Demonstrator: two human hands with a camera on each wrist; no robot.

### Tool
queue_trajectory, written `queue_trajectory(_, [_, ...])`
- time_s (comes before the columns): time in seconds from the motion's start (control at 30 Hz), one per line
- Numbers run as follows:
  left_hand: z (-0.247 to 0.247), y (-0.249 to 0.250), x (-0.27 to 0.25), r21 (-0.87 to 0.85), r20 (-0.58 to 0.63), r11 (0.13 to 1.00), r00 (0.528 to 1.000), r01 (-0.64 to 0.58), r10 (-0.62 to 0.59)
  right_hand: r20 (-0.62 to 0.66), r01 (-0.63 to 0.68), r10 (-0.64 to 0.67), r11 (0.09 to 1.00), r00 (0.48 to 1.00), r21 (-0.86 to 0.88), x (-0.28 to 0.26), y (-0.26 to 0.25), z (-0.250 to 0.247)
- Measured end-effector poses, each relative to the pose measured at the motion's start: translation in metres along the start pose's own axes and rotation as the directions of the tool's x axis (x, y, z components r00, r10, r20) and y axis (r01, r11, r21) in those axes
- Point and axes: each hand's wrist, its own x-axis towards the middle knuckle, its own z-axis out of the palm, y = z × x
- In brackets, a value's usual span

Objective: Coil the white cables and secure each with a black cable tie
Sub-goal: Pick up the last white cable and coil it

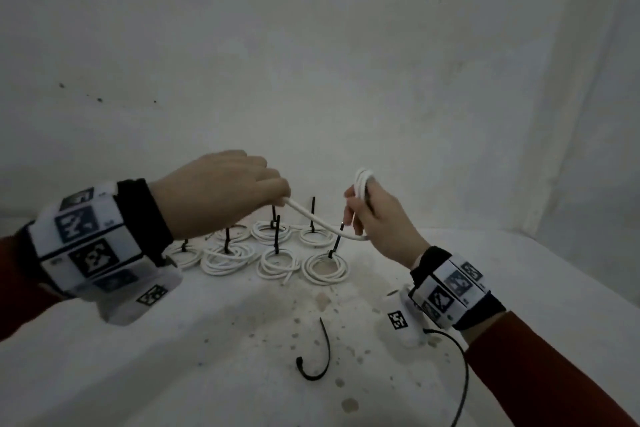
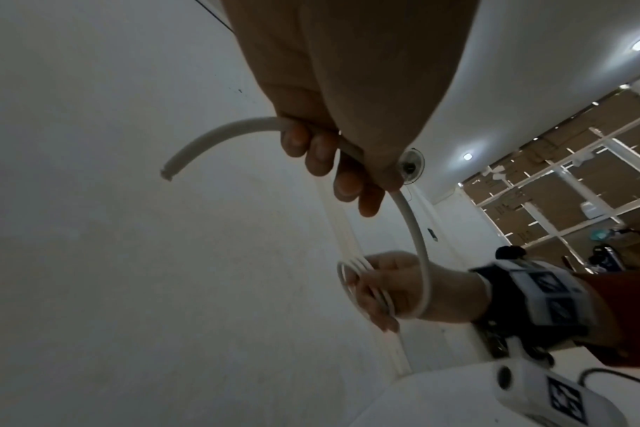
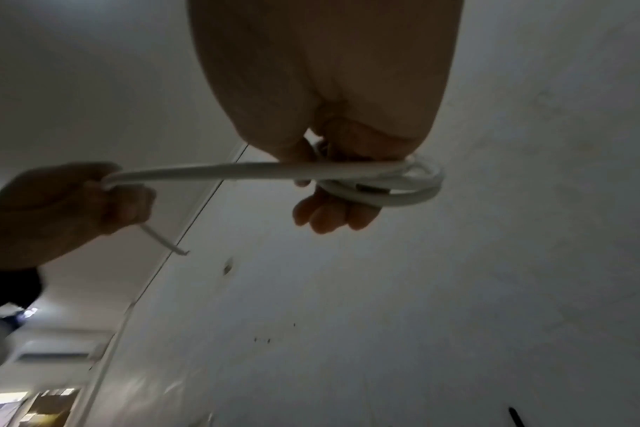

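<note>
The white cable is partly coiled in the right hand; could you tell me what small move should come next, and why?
Probably wrap the remaining tail round the coil in the right hand: the left hand holds a short loose end, and the black cable tie lies unused on the table.

The cable (image 1: 322, 220) is white. The loose tie (image 1: 318, 359) is black. The bench (image 1: 207, 374) is white with brown spots. Both sleeves (image 1: 540, 374) are red, and the wrist bands (image 1: 450, 288) have black-and-white squares.
</note>
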Motion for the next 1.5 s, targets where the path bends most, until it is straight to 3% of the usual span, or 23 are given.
queue_trajectory(0.07, [-0.003,-0.009,0.001,-0.03,-0.019,0.999,0.999,0.041,-0.041,0.165,-0.027,0.028,1.0,0.986,-0.01,-0.01,-0.007,0.006])
queue_trajectory(0.13, [-0.003,-0.018,0.001,-0.043,-0.039,0.995,0.995,0.086,-0.088,0.242,-0.05,0.03,0.996,0.97,0.076,-0.019,-0.014,0.012])
queue_trajectory(0.23, [0.003,-0.032,0.0,-0.128,-0.063,0.974,0.978,0.189,-0.198,0.252,-0.06,0.002,0.972,0.968,0.226,-0.031,-0.029,0.017])
queue_trajectory(0.37, [0.014,-0.043,-0.002,-0.251,0.009,0.914,0.945,0.319,-0.327,0.268,-0.066,-0.037,0.928,0.963,0.365,-0.039,-0.051,0.013])
queue_trajectory(0.53, [0.028,-0.039,0.004,-0.377,-0.019,0.868,0.935,0.322,-0.355,0.187,-0.1,0.005,0.858,0.982,0.503,-0.04,-0.066,0.006])
queue_trajectory(0.63, [0.037,-0.023,0.007,-0.488,-0.058,0.802,0.905,0.343,-0.422,0.119,-0.1,0.026,0.729,0.993,0.677,-0.036,-0.073,0.0])
queue_trajectory(0.77, [0.055,0.013,0.015,-0.587,-0.158,0.724,0.826,0.362,-0.541,0.068,-0.081,0.047,0.399,0.997,0.913,-0.03,-0.085,-0.015])
queue_trajectory(0.87, [0.071,0.032,0.022,-0.589,-0.087,0.66,0.776,0.466,-0.625,-0.039,0.032,0.035,0.194,0.999,0.981,-0.024,-0.087,-0.021])
queue_trajectory(1.0, [0.072,0.057,0.03,-0.304,0.115,0.731,0.785,0.611,-0.608,-0.196,0.189,0.045,0.128,0.979,0.974,-0.013,-0.083,-0.02])
queue_trajectory(1.07, [0.063,0.07,0.034,-0.088,0.197,0.789,0.787,0.608,-0.585,-0.205,0.199,0.037,0.138,0.978,0.97,-0.007,-0.079,-0.017])
queue_trajectory(1.17, [0.042,0.08,0.036,0.045,0.164,0.836,0.821,0.547,-0.547,-0.173,0.166,0.022,0.199,0.985,0.966,0.004,-0.073,-0.008])
queue_trajectory(1.23, [0.027,0.083,0.034,0.091,0.105,0.886,0.88,0.454,-0.462,-0.173,0.142,0.065,0.336,0.983,0.931,0.01,-0.069,-0.001])
queue_trajectory(1.33, [0.021,0.073,0.028,0.222,-0.078,0.93,0.956,0.292,-0.281,-0.179,0.098,0.054,0.664,0.982,0.742,0.013,-0.066,0.01])
queue_trajectory(1.4, [0.014,0.066,0.026,0.274,-0.174,0.931,0.965,0.24,-0.197,-0.123,0.051,0.023,0.823,0.992,0.566,0.009,-0.067,0.015])
queue_trajectory(1.5, [0.007,0.056,0.021,0.261,-0.309,0.938,0.94,0.23,-0.144,-0.02,0.031,-0.025,0.915,0.999,0.402,0.003,-0.068,0.02])
